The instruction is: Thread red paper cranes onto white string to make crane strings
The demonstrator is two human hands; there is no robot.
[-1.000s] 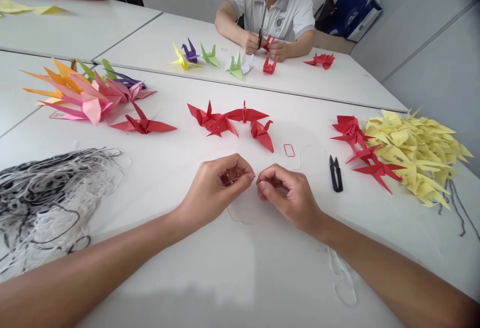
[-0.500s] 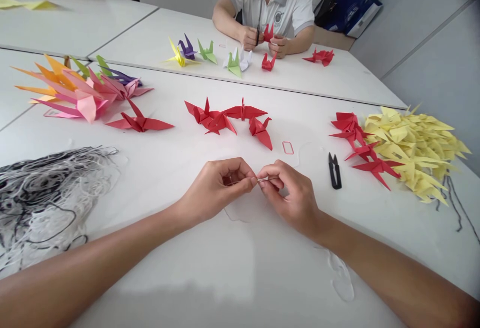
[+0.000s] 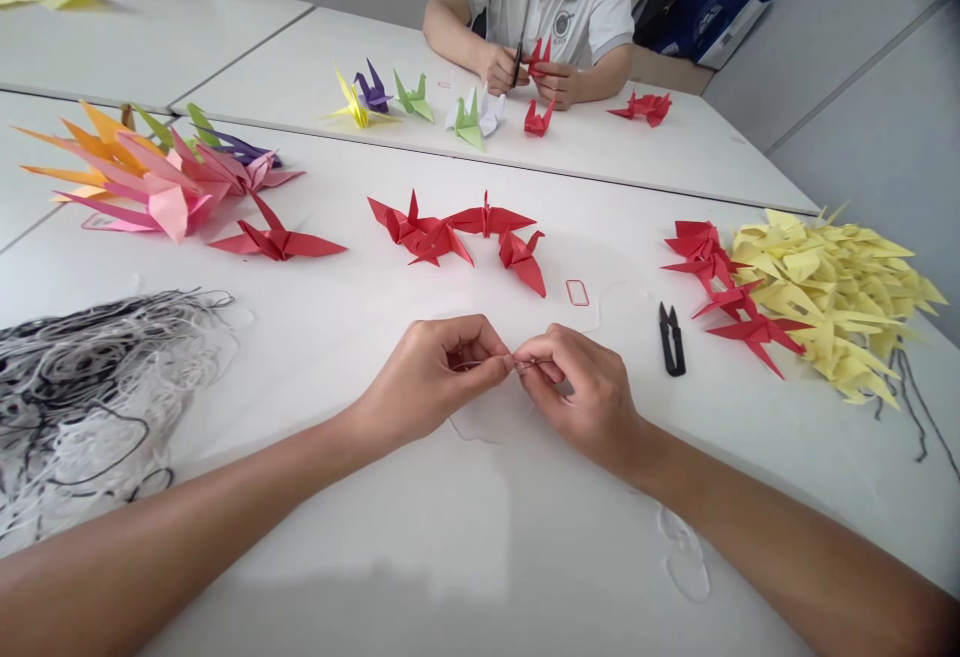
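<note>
**A:** Layout, widest first?

**B:** A white table (image 3: pixel 480 547) fills the view, with a second one beyond it. A co-worker (image 3: pixel 551 12) sits across, hands working dark scissors (image 3: pixel 517 65) among small paper cranes. On the near table, a tangled heap of black and white cord (image 3: pixel 97 397) lies at left, and a fan of pink and orange paper cranes (image 3: pixel 150 172) lies above it. At right, a pile of yellow paper cranes (image 3: pixel 832 307) has red paper cranes (image 3: pixel 712 277) against its edge, with black thread snips (image 3: pixel 672 339) just beside them. A cluster of red cranes (image 3: pixel 457 232) sits mid-table, ahead of the hands.

**A:** And the hands?

**B:** Both are narrow, pinched and near each other. The left hand (image 3: pixel 427 377) and right hand (image 3: pixel 581 392) each hold a thin pale thread (image 3: pixel 519 363) between thumb and forefinger. It spans the small gap between them, just above the table. It is too fine to tell whether a needle is there too.

**A:** What makes this hold work?

**B:** My read: the pinches sit right at the fingertips, so the span stays short and easy to control. The forearms lying low on the table should help steady it. Light, even tension should suit a strand this fine.
</note>
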